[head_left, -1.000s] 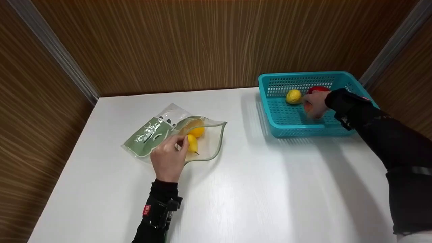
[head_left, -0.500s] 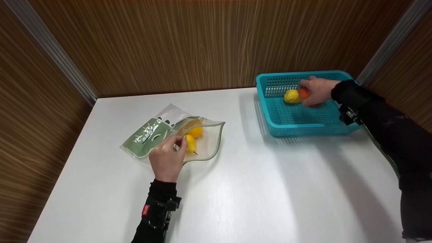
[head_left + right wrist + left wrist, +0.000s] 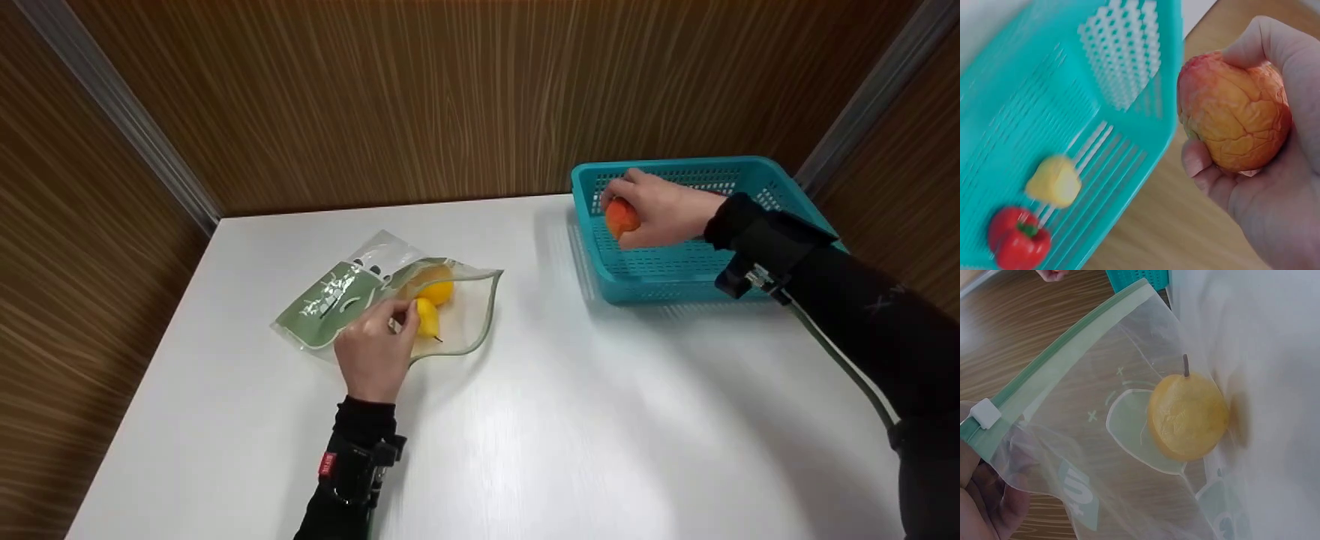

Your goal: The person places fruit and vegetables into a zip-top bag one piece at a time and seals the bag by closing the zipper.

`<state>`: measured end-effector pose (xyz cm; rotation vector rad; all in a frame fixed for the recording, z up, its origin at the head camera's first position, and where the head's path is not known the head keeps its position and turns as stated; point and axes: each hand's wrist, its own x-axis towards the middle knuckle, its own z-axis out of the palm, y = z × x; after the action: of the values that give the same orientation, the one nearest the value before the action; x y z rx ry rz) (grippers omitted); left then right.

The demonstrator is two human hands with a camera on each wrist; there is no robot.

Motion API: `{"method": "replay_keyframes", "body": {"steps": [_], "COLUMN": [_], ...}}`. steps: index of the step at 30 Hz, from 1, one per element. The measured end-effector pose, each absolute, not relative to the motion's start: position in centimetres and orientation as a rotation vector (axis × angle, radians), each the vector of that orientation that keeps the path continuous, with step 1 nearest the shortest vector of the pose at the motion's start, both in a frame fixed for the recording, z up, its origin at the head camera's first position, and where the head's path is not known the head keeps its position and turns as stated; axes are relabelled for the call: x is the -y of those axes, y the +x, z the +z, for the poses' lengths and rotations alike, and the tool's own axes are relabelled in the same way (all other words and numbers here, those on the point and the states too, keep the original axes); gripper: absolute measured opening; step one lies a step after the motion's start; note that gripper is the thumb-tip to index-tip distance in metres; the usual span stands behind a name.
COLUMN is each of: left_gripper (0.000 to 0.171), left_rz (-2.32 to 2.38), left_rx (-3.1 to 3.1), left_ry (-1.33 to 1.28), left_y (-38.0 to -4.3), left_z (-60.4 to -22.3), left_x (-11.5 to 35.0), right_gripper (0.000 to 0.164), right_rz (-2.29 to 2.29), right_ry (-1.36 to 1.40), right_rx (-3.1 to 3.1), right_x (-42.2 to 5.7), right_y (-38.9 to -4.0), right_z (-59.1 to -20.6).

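Observation:
My left hand (image 3: pixel 375 349) pinches the rim of a clear zip bag (image 3: pixel 334 304) with a green print; its white slider (image 3: pixel 986 414) sits by the fingers. Inside the bag lie a yellow pear (image 3: pixel 427 319) and a rounder yellow-orange fruit (image 3: pixel 436 291). My right hand (image 3: pixel 660 214) grips a wrinkled orange-red peach-like fruit (image 3: pixel 1235 112), thumb on one side and fingers curled on the other. That hand is above the left part of a turquoise basket (image 3: pixel 675 289).
In the right wrist view, a red bell pepper (image 3: pixel 1019 239) and a yellow fruit (image 3: pixel 1055 183) lie in the basket. The white table (image 3: pixel 525 420) lies between bag and basket. A wood-grain panel (image 3: pixel 390 105) stands behind it.
My right hand has taken the orange-red fruit up from the basket and moved left with it, over the yellow fruit. My left hand and the bag have stayed in place.

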<state>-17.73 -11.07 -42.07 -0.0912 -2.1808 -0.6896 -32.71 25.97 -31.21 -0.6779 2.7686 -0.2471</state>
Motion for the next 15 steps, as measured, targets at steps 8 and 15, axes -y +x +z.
{"method": "replay_keyframes", "body": {"steps": [8, 15], "left_gripper": [0.008, 0.007], "left_rz": [-0.685, -0.709], "left_rx": [2.187, 2.188], "left_ry": [-0.089, -0.095], "left_y": [-17.9, -18.0], "left_z": [-42.1, -42.1], "left_x": [10.9, 10.8], "right_gripper": [0.06, 0.054], "right_rz": [-0.411, -0.514], "right_ry": [-0.924, -1.07], "right_rx": [-2.753, -2.717], "right_x": [-21.0, -17.7], "right_y": [-29.0, -27.4], "right_z": [-31.9, -32.9]}}
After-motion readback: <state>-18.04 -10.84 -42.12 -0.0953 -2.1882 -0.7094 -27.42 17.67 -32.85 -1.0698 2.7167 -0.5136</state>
